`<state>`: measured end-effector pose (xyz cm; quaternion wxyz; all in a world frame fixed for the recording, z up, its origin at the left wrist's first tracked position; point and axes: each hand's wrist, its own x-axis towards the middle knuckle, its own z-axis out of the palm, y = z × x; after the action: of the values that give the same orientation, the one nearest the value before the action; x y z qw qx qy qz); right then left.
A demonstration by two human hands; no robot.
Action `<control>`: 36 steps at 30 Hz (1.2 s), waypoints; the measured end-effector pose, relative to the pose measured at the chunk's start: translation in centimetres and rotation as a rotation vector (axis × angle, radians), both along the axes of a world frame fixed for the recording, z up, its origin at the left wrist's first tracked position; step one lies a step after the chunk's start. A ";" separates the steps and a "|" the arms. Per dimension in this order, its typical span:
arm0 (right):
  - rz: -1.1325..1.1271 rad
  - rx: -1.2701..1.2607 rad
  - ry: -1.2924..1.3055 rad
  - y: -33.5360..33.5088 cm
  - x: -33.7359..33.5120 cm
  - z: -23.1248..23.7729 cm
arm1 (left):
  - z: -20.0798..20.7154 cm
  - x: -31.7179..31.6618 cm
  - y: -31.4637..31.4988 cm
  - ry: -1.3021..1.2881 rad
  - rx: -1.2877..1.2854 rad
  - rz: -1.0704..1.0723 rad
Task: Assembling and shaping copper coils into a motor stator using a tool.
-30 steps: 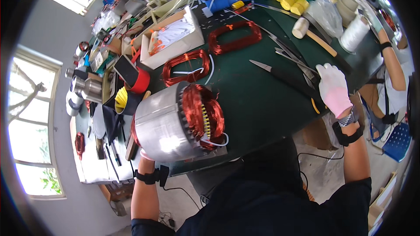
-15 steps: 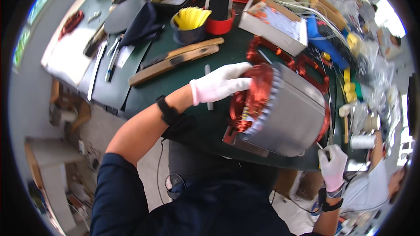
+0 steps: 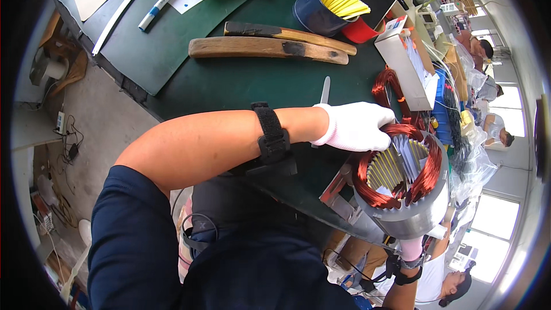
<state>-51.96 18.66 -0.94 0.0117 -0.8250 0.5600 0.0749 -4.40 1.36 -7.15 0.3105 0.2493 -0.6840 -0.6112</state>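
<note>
A grey metal motor stator [image 3: 414, 213] with copper windings [image 3: 367, 179] and white slot papers lies on its side at the near edge of the green bench mat [image 3: 229, 83]. My left hand [image 3: 359, 126], in a white glove with a black wrist strap, curls its fingers over the upper rim of the copper winding. My right hand [image 3: 411, 248], also gloved, shows only in part below the stator, right against its grey shell. Its fingers are hidden.
Two worn wooden sticks [image 3: 270, 49] lie across the mat, with a thin metal blade [image 3: 325, 89] near my left hand. Behind stand a blue cup of yellow strips [image 3: 321, 8], a red container [image 3: 363, 30], a white box [image 3: 404, 63] and a loose copper coil [image 3: 390, 87]. Other people sit at the right.
My head has swung, so the bench appears turned. My left hand came from the stator's side onto the winding end and stays there; my right hand left the tools and went under the stator.
</note>
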 end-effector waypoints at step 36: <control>-0.234 0.311 -0.320 -5.3 8.8 1.1 | -1.0 -0.8 -0.2 0.029 -0.123 0.072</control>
<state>-43.15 13.34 0.14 0.2357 -0.7441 0.6245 0.0266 -5.19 1.16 -8.19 0.3568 0.2453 -0.7062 -0.5601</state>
